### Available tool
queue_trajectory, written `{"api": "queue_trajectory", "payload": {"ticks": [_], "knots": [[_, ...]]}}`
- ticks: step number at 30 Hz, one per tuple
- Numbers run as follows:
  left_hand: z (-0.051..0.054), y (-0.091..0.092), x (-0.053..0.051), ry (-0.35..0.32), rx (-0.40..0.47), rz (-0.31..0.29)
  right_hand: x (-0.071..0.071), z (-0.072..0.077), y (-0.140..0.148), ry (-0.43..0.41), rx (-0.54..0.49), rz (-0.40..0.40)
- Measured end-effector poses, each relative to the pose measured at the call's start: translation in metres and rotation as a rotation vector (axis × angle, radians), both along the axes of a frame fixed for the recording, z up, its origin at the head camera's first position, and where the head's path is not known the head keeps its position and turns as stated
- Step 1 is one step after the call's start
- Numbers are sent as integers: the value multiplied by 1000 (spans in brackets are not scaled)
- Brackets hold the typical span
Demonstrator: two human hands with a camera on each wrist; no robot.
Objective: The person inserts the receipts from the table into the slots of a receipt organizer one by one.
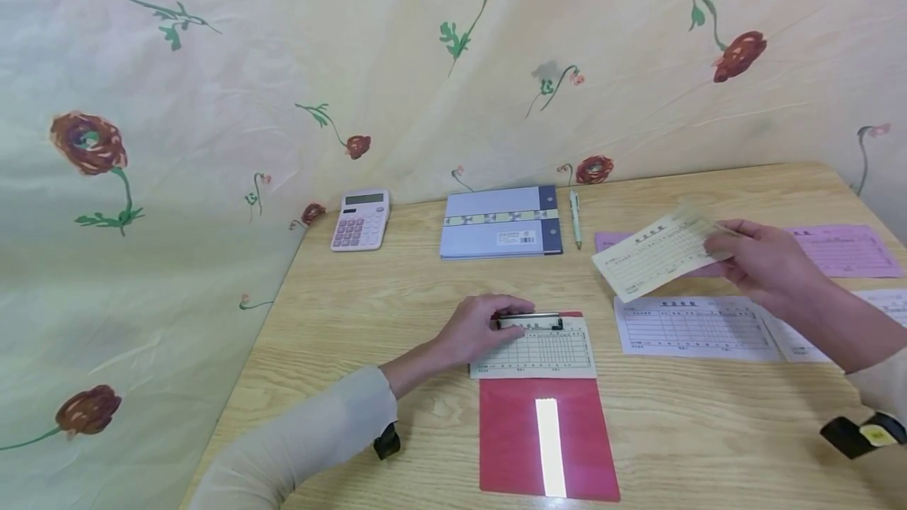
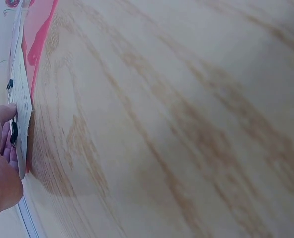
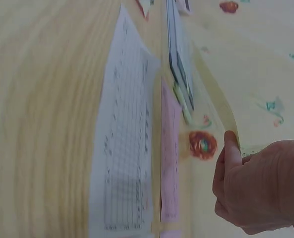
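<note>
A red clipboard (image 1: 517, 431) lies on the table with a printed form (image 1: 553, 352) under its metal clip (image 1: 531, 316). My left hand (image 1: 478, 329) grips the clip end, thumb on top of the form; the left wrist view shows the hand (image 2: 3, 158) at the clip from the side. My right hand (image 1: 772, 262) pinches a yellowish form (image 1: 655, 254) by its right end, raised above the white form (image 1: 694, 329) and a pink form. In the right wrist view the hand (image 3: 261, 183) holds that sheet (image 3: 219, 99) nearly edge-on.
A pink calculator (image 1: 361, 220), a blue notebook (image 1: 489, 234) and a green pen (image 1: 575, 219) lie along the table's back. Another pink form (image 1: 846, 252) and another white form (image 1: 794, 341) lie at the right. Flowered cloth (image 1: 425, 61) hangs behind the table.
</note>
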State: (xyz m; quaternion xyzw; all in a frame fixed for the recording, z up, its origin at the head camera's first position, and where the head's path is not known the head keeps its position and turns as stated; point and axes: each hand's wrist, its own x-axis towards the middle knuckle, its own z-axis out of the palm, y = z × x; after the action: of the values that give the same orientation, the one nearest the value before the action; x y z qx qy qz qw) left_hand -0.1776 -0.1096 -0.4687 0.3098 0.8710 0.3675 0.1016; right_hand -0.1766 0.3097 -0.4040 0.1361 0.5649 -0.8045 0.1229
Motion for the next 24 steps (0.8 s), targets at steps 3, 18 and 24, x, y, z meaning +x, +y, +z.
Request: {"api": "queue_trajectory", "payload": {"ticks": [3,18,24], "knots": [[0,0,0,-4,3,1,9,-2,-14,-34,-86,48],[1,1,0,19,12,-18,60,-29,-72,-62,1,166],[4,0,0,18,6,-22,69,-33,-73,-40,200,264]]}}
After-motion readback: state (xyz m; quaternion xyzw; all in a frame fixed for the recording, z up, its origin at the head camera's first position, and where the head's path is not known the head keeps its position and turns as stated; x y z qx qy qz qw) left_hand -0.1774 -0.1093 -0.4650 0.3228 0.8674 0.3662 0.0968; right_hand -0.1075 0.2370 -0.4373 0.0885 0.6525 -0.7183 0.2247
